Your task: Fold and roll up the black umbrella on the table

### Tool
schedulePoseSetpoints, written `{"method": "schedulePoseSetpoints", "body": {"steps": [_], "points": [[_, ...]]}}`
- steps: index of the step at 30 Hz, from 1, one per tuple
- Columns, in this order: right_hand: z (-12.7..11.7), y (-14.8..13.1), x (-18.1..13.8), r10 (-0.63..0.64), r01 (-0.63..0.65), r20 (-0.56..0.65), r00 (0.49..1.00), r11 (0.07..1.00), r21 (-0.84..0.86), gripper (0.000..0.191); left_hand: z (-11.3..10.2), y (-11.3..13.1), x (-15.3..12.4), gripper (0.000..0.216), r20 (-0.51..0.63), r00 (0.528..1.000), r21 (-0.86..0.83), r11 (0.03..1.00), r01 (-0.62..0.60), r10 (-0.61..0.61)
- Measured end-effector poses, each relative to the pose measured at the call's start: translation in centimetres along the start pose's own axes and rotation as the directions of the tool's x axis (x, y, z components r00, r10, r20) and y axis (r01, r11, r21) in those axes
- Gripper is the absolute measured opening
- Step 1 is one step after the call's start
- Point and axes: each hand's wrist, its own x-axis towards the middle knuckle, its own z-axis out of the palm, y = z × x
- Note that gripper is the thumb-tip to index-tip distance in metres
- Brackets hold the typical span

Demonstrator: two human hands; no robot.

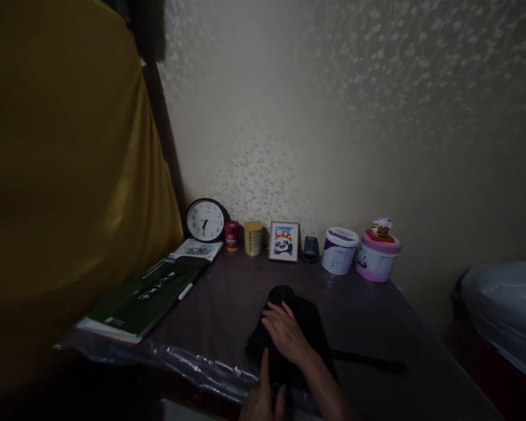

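Right now my right hand (284,330) lies flat, unclenched, on a black cloth (304,318) on the counter (228,304); my left hand (263,394) pinches its near edge. No label is readable.

1. Right hand (284,331): laid flat, palm down, fingers (273,314) spread and pointing up-left, away from the body.
2. Right wrist and forearm (326,389): running down to the right and out at the bottom edge, bare.
3. Left hand (261,397): low at the bottom edge, only partly in view, loosely curled, one finger stretched straight up toward the right hand.
4. Both hands close together, left just below right, not touching.
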Motion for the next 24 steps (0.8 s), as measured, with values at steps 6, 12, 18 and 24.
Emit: {"method": "schedulePoseSetpoints", "body": {"steps": [6, 12, 18, 24], "points": [[-0.8, -4.1, -3.2, -0.085, 0.042, 0.144, 0.986, 0.959, 0.282, 0.034, 0.0, -0.2, 0.1, 0.065, 0.029, 1.000, -0.021, 1.000, 0.000, 0.000], [-0.8, -2.1, -4.8, 0.189, -0.156, -0.097, 0.977, 0.947, 0.280, 0.033, -0.2, 0.3, -0.2, 0.067, -0.024, 0.999, -0.050, 0.998, -0.027, 0.026], [0.9, -2.6, -5.6, 0.056, -0.050, -0.045, 0.997, 0.991, 0.127, 0.033, -0.4, 0.3, -0.3, 0.075, -0.063, 0.995, -0.184, 0.979, -0.085, 0.075], [0.0, -4.3, -5.0, 0.000, 0.001, -0.010, 1.000, 0.992, 0.129, 0.033, -1.2, 0.5, -0.4, 0.082, -0.062, 0.989, -0.298, 0.944, -0.143, 0.131]]}}
